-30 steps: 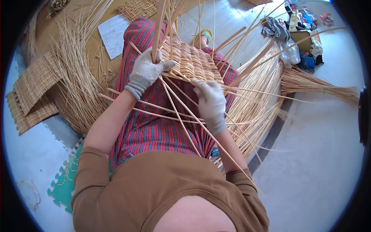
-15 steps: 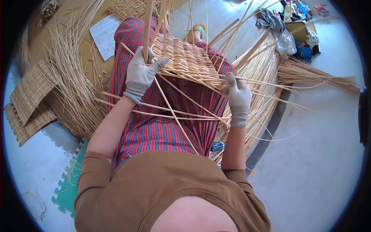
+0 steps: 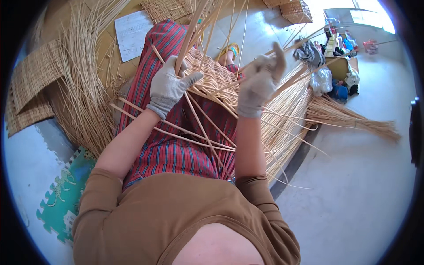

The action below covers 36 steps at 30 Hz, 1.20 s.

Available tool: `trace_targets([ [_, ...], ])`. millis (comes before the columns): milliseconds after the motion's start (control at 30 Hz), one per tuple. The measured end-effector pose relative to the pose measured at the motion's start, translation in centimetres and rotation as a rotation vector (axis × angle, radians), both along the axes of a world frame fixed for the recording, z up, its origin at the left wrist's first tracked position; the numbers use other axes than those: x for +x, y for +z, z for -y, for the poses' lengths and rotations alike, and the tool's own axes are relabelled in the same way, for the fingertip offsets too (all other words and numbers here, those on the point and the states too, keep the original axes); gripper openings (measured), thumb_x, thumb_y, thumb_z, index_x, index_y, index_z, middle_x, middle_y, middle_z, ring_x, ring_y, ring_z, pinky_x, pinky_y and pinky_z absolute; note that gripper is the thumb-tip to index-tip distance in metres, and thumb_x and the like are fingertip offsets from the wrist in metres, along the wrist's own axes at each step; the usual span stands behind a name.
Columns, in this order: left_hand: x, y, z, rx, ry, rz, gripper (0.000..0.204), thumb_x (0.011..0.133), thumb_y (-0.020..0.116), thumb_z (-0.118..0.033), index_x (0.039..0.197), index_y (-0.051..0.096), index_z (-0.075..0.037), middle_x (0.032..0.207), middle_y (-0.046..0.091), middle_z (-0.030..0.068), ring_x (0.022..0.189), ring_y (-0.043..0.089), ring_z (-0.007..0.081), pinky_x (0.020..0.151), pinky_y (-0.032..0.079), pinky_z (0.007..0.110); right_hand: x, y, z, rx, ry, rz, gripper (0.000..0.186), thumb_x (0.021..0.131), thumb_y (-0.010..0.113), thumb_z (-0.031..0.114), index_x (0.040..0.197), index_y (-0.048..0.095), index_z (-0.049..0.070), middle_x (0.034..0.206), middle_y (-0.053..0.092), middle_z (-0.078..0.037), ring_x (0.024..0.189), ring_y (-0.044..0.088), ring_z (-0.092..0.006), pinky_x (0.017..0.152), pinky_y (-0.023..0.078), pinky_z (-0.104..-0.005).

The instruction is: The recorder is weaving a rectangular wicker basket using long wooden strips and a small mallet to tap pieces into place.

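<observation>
A partly woven wicker basket (image 3: 217, 79) rests tilted on my lap, over red checked cloth. Long pale cane strands stick up and out from its edges. My left hand (image 3: 170, 86), in a whitish glove, is closed round a thick upright cane (image 3: 190, 37) at the basket's near left corner, its thumb lying toward the weave. Raised above the basket's right side is my gloved right hand (image 3: 260, 81), slightly blurred. One digit points up and the others curl in, around a thin cane strand. Crossed canes (image 3: 198, 139) lie over my lap below the basket.
Bundles of loose cane lie on the left (image 3: 86, 84) and right (image 3: 287, 115). Woven panels (image 3: 37, 73) and a paper sheet (image 3: 131, 35) are at the left. Farther right stand a box with clothes (image 3: 340, 68) and a plastic bag (image 3: 321, 81). A green foam mat (image 3: 64, 194) lies lower left.
My right hand has left the basket's near right corner and risen up and to the left. My left hand keeps its grip. The whole view has shifted somewhat.
</observation>
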<state>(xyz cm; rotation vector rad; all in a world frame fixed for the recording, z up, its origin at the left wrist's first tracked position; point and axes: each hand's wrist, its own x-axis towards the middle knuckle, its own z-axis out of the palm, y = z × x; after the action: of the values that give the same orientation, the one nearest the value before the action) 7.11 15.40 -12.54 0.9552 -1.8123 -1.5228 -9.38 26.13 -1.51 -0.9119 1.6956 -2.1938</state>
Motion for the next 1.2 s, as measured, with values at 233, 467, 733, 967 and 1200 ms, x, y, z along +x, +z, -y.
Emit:
trace_targets([
  [233,-0.1,0.8,0.2,0.075,-0.006,0.026,0.058,0.081,0.091,-0.054,0.093,0.055,-0.009,0.073,0.053,-0.0002,0.064,0.051,0.0144,0.064,0.051,0.034,-0.3,0.3,5.8,0.016,-0.085,-0.181,0.044,0.096,0.059,0.001,0.140,0.060,0.002,0.079,0.053,0.008,0.064,0.046,-0.0021,0.056,0.038,-0.0197],
  [467,1.5,1.1,1.2,0.211,-0.160,-0.014,0.038,0.095,0.081,-0.037,0.110,0.058,-0.010,0.084,0.055,0.0038,0.073,0.056,0.0194,0.068,0.052,0.036,-3.0,-5.0,14.2,0.191,0.137,-0.019,0.051,0.107,0.055,0.003,0.157,0.052,0.013,0.090,0.058,0.006,0.066,0.041,-0.0038,0.057,0.039,-0.0214],
  [733,3.7,4.9,0.9,-1.241,-0.376,0.122,0.054,0.099,0.054,-0.012,0.153,0.053,-0.015,0.129,0.067,0.0114,0.119,0.068,0.0262,0.108,0.051,0.040,-4.9,-4.7,14.8,0.340,0.252,0.202,0.025,0.112,0.060,0.027,0.110,0.074,0.007,0.067,0.055,0.007,0.053,0.044,-0.0045,0.048,0.034,-0.0230],
  [967,-0.4,0.9,0.5,-1.154,-0.678,0.172,0.047,0.100,0.053,-0.015,0.147,0.056,-0.010,0.129,0.070,0.0092,0.118,0.069,0.0230,0.100,0.055,0.038,-5.5,-3.0,12.6,0.384,0.359,0.285,0.035,0.109,0.057,0.030,0.130,0.064,0.003,0.084,0.063,0.000,0.069,0.054,-0.0082,0.060,0.044,-0.0235],
  [1200,0.1,0.5,-0.4,-0.924,-0.475,0.045,0.058,0.091,0.068,-0.010,0.147,0.059,-0.019,0.122,0.074,0.0062,0.109,0.072,0.0243,0.093,0.057,0.040,-3.6,1.5,-0.5,1.366,0.465,-0.316,0.050,0.101,0.063,0.052,0.108,0.074,0.003,0.097,0.073,-0.019,0.087,0.072,-0.0319,0.085,0.056,-0.0500],
])
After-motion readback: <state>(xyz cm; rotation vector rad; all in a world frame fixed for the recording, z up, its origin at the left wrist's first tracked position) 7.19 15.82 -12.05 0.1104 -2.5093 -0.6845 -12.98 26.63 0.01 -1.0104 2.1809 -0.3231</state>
